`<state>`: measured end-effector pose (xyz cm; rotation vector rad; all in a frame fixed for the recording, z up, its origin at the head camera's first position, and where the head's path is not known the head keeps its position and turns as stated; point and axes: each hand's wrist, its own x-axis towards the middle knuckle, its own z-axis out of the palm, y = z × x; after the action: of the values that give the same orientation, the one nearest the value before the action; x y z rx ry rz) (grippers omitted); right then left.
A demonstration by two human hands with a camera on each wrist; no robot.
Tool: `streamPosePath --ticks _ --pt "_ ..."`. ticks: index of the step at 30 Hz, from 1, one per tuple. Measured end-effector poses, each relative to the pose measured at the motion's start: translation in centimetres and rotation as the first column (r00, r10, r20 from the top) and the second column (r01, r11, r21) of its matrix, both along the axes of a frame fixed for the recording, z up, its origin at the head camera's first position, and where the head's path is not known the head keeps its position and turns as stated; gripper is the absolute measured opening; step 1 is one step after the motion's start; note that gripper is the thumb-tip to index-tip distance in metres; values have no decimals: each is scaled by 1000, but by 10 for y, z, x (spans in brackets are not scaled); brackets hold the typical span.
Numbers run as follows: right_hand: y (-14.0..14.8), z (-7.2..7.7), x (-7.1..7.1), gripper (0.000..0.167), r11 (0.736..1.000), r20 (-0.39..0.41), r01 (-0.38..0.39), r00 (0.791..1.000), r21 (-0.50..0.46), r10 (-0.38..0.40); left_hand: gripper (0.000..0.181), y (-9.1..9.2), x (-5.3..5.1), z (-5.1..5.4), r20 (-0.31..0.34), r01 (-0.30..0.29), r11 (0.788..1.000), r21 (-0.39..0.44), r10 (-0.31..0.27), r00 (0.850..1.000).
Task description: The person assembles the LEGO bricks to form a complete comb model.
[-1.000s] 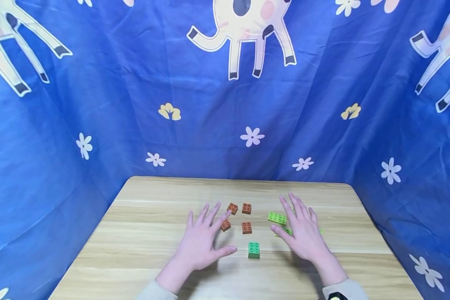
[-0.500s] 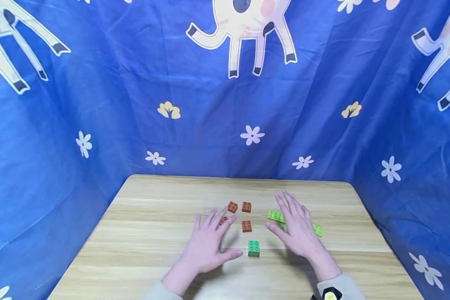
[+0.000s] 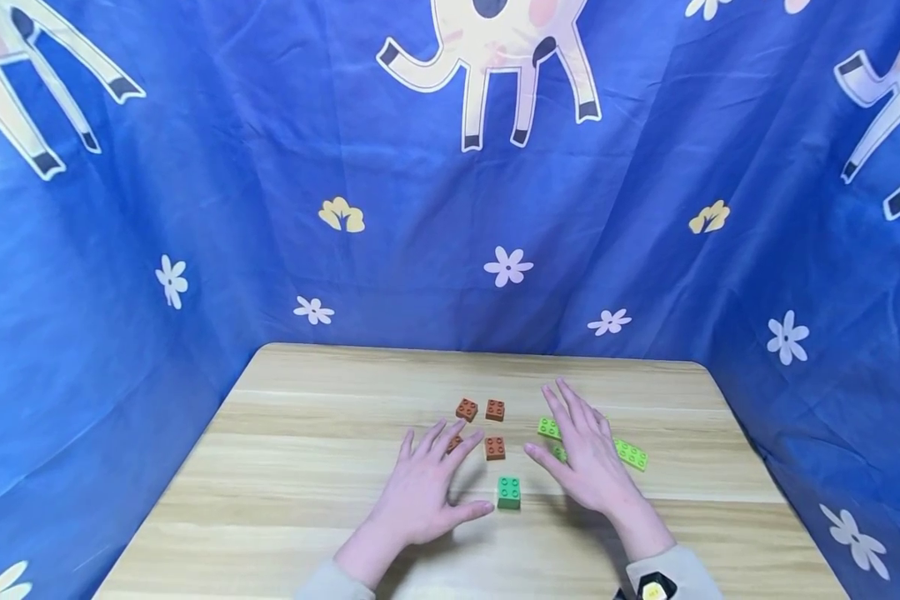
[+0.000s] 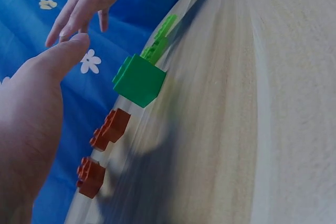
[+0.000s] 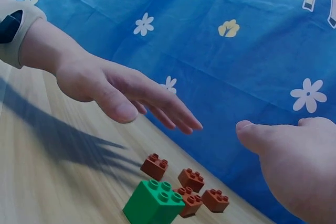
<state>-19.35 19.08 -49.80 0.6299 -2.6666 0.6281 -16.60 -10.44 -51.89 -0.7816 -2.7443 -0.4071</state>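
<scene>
My left hand hovers with spread fingers over the left side of the brick group, partly covering one brown brick. Its thumb points towards a green brick, which is taller than the others. My right hand is held above lime green bricks, fingers spread, hiding part of them. In the right wrist view, shadow shows below the left hand, which is raised off the table. Neither hand holds anything.
More brown bricks lie between the hands, two of them further back. The wooden table ends at a blue patterned curtain, which also hangs along both sides.
My left hand has shifted right, its thumb now nearer the green brick. My right hand has moved a little left, uncovering more of the lime green brick on the right. The head view has tilted slightly.
</scene>
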Motion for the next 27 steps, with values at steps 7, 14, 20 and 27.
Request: streamPosePath --ticks 7,14,20,27 --pt "-6 -1 -3 90 1000 13 -6 1000 -3 6 96 4 -3 0 19 26 1000 11 -26 999" --pt "-10 -7 -5 88 1000 47 -11 999 -9 11 98 9 -3 -7 5 67 997 28 -67 998" --pt "-12 -12 -6 86 1000 71 -11 997 -15 13 97 13 -3 -10 7 96 994 41 -97 995" --pt "-15 -17 -8 85 999 90 -21 996 -31 23 95 15 -1 -14 35 99 994 56 -101 994"
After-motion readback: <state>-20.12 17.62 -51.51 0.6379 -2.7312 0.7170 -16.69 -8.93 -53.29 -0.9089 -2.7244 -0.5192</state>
